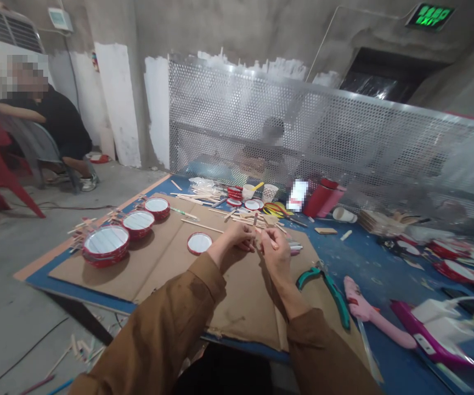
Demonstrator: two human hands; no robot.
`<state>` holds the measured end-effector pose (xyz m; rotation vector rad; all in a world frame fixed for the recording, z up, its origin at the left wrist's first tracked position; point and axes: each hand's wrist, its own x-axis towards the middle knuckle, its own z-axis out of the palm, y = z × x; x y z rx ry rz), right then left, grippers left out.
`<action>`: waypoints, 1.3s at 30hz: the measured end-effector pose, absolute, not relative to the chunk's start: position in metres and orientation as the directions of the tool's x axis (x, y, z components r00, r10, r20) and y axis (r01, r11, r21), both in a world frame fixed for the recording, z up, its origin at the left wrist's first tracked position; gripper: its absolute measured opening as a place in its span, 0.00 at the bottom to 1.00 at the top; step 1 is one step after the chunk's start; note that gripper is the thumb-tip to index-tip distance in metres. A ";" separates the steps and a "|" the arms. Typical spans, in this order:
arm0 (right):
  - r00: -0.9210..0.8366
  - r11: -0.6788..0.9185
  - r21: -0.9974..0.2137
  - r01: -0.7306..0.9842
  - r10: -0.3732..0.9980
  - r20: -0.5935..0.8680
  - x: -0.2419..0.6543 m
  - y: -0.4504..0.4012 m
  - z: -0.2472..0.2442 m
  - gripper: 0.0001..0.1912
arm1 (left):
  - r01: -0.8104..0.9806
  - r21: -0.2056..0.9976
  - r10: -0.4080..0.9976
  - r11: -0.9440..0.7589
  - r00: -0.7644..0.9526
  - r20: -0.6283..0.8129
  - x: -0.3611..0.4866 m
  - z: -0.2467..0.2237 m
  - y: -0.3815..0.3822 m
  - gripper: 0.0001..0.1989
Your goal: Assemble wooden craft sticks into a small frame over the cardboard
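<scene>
Over the cardboard sheet [167,241], my left hand [239,237] and my right hand [277,252] are close together, fingertips pinched. Between them shows a short piece of thin wooden stick [255,219]; its lower part is hidden by my fingers. To the left of my hands a round red-rimmed disc with a white face [199,243] lies flat. Just beyond my fingers are scattered wooden sticks [241,215]. Right of my right hand lie a few pens [295,248], partly hidden, and teal-handled pliers [336,299].
Stacked red-rimmed rounds [106,244] stand at the left. At the back are paper cups [270,192], yellow-handled scissors [278,209], a lit phone [298,195] and a red bottle [319,198]. A pink glue gun [379,318] and purple power strip [430,340] lie right. A person [51,109] sits far left.
</scene>
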<state>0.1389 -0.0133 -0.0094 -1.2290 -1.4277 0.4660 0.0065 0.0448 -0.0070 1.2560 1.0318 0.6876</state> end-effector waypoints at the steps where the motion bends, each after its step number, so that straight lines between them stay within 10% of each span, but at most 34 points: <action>1: 0.173 0.380 -0.828 0.412 0.860 0.481 0.139 -0.013 -0.009 0.20 | 0.115 0.968 0.878 0.222 0.408 -0.250 0.006 -0.006 0.044 0.11; 39: 0.343 0.298 -0.898 0.325 0.847 0.405 0.140 -0.018 -0.005 0.20 | 0.095 0.967 0.882 0.238 0.395 -0.256 0.006 -0.008 0.043 0.11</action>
